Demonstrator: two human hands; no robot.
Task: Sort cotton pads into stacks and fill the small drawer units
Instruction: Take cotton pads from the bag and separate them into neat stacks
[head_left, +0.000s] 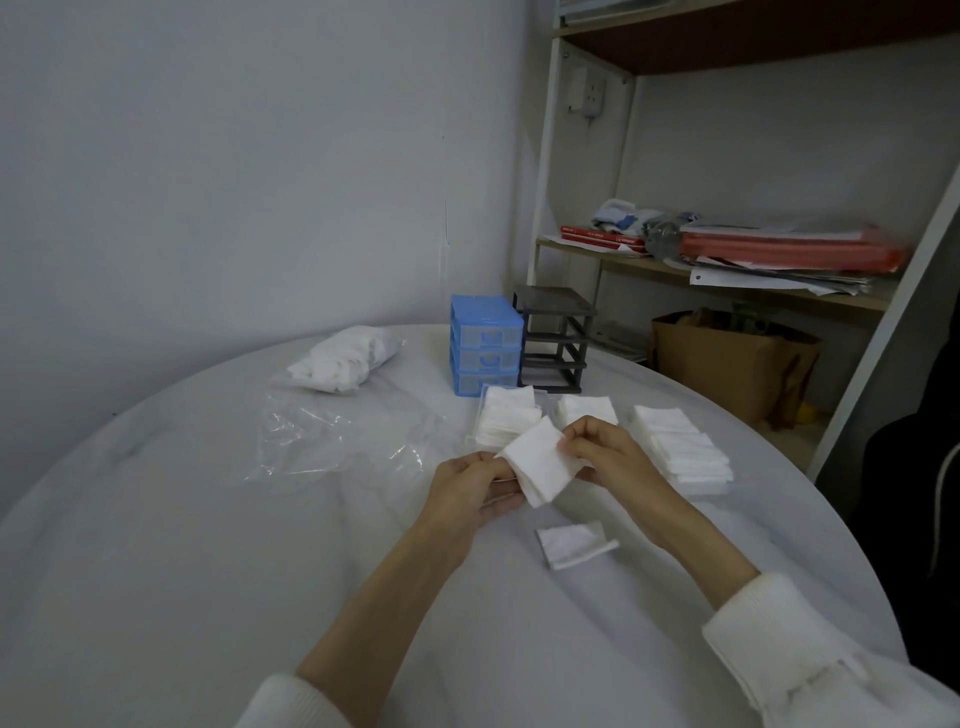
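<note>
Blue drawer unit (485, 345), black frame (556, 338), pad bag (343, 358) beyond hands.

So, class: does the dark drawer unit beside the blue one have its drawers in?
No: the dark drawer unit is a bare frame with open slots, while the blue unit holds its drawers.

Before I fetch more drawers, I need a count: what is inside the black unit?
The black unit is a bare frame; its upper slots look empty. Something pale lies in the bottom slot, too dim to identify. Stacks of pads in front hide its base.
</note>
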